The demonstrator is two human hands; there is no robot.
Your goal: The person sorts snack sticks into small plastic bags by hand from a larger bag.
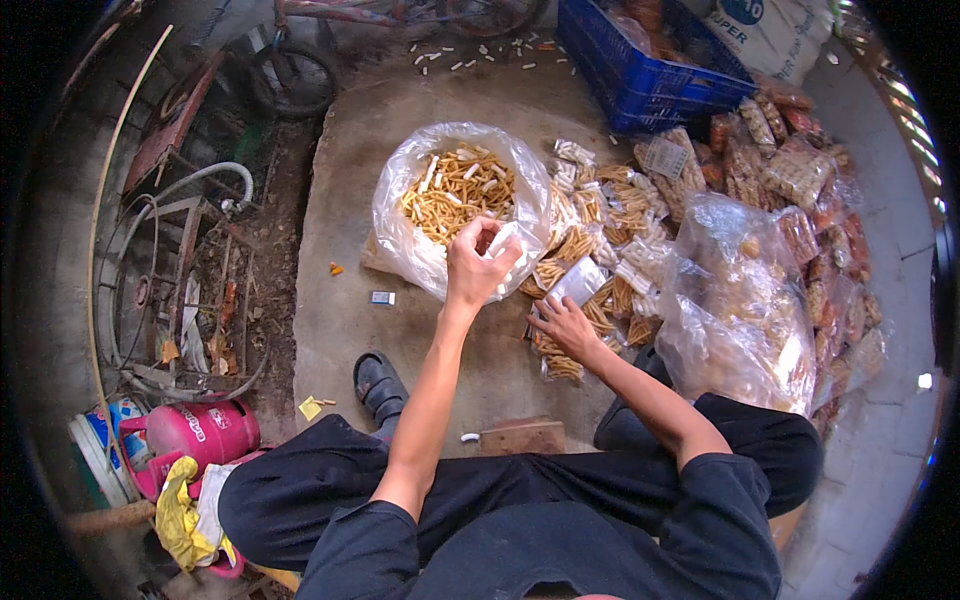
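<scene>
L hand [474, 266] pinches wht item [507, 243]; R hand [566, 331], grip unclear, by pkt [579, 281] slanting up-R.

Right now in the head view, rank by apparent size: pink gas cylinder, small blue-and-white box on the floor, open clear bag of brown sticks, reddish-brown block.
Largest to smallest, as they look:
1. open clear bag
2. pink gas cylinder
3. reddish-brown block
4. blue-and-white box

Both bare forearms [436, 385] stretched forward
Left hand [478, 264] curled, fingers bent toward the thumb; right hand [568, 329] palm down, fingers spread.
</scene>
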